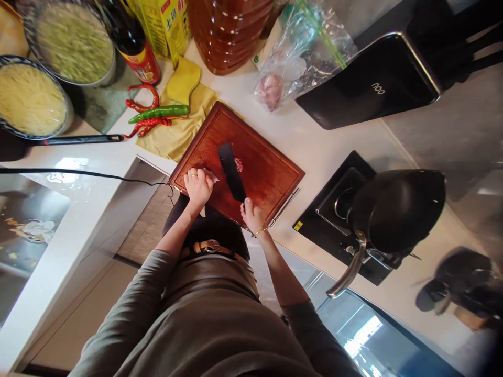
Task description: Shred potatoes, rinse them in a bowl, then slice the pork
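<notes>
Bowls at the table's far left hold pale shredded strands (29, 99) and green shreds (74, 42); right hand (253, 214) grips a cleaver (231, 172) over the cutting board (271, 175); left hand (198, 186), fingers curled, presses meat (238, 164), mostly hidden.

Dark cleaver (231, 172) blade flat on board, beside small meat piece (238, 164).

Left hand (198, 186) curled, right hand (253, 215) clenched
</notes>
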Demonstrator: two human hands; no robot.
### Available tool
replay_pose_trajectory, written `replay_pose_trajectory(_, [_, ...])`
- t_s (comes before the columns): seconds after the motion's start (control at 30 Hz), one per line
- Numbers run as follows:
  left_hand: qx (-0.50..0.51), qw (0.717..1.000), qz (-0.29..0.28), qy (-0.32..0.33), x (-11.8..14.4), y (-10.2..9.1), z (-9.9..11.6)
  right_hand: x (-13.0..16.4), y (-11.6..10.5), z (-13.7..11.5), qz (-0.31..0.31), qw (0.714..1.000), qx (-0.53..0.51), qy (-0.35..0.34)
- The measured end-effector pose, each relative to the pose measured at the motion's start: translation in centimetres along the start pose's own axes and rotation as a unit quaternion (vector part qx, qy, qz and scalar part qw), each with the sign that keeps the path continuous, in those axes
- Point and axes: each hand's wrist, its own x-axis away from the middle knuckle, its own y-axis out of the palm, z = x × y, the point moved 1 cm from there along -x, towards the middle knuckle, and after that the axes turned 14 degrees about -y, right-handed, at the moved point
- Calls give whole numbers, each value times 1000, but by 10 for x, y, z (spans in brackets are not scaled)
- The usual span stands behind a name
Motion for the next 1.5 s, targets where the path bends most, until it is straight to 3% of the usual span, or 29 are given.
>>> replay_pose_trajectory(0.13, [-8,1000,5,1,0,0,0,10,18,-18,-11,962,268,-52])
replay_pose_trajectory(0.27, [2,1000,3,-8,0,-1,0,20,24,-25,-37,934,353,-39])
replay_pose_trajectory(0.5, [13,1000,-24,-16,0,-1,0,16,22,-28,-27,961,273,-39])
replay_pose_trajectory(0.7, [1,1000,-15,-15,0,-2,1,-2,30,-41,-67,935,346,-25])
replay_pose_trajectory(0.87, [-16,1000,-19,-15,0,-3,3,16,24,-31,-85,926,366,-8])
replay_pose_trajectory(1.0, [-2,999,-32,-27,0,-2,3,18,25,-25,-80,937,341,5])
replay_pose_trajectory(1.2, [-9,999,-26,-19,-1,-2,2,-11,36,-24,-49,947,314,-36])
replay_pose_trajectory(1.37, [-4,1000,-19,-14,1,-2,2,-16,21,-9,-11,975,213,-68])
replay_pose_trajectory(1.5, [4,1000,-6,-12,1,-2,2,-14,5,3,19,992,114,-49])
